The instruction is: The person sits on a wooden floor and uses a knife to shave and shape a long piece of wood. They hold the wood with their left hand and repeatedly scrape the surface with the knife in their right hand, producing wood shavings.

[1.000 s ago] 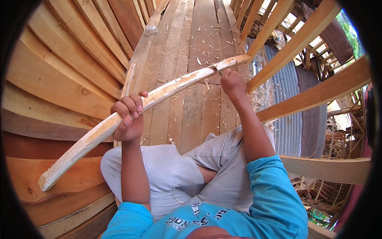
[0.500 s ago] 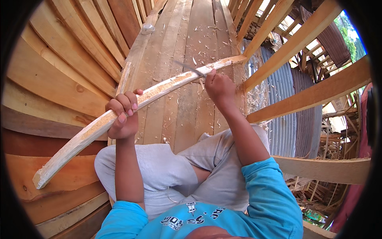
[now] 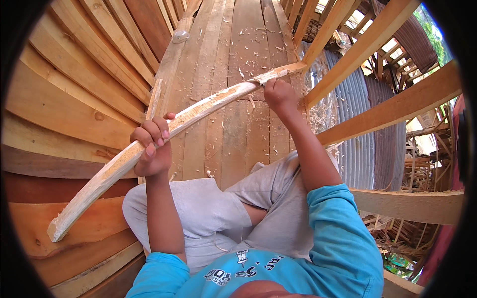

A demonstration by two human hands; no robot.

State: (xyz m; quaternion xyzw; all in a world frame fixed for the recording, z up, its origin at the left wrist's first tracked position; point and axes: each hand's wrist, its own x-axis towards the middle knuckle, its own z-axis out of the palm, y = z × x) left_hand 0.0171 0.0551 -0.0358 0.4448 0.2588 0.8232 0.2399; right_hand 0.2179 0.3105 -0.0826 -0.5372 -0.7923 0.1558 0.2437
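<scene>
A long, pale wooden pole point(image 3: 203, 110) with squared sides slants across my view from lower left to upper right. Its bark-free faces look freshly shaved, with a rough tan strip along the top. My left hand point(image 3: 152, 145) is closed around the pole at about its middle. Near the far end, my right hand point(image 3: 282, 96) is a fist around a knife point(image 3: 262, 83), held against the pole. Only a sliver of the dark blade shows; the handle is hidden inside the fist.
Curled shavings point(image 3: 252, 102) litter the plank floor point(image 3: 233, 134). A plank wall point(image 3: 69, 109) rises on the left, with a clear plastic object point(image 3: 180, 36) beside it. Wooden railing slats point(image 3: 392, 107) stand on the right, with corrugated metal sheets point(image 3: 355, 144) beyond. My crossed legs are below.
My right hand has shifted slightly right and up along the pole toward its far end. The blade, earlier sticking out leftward across the pole, is now mostly out of sight. The left hand keeps its hold.
</scene>
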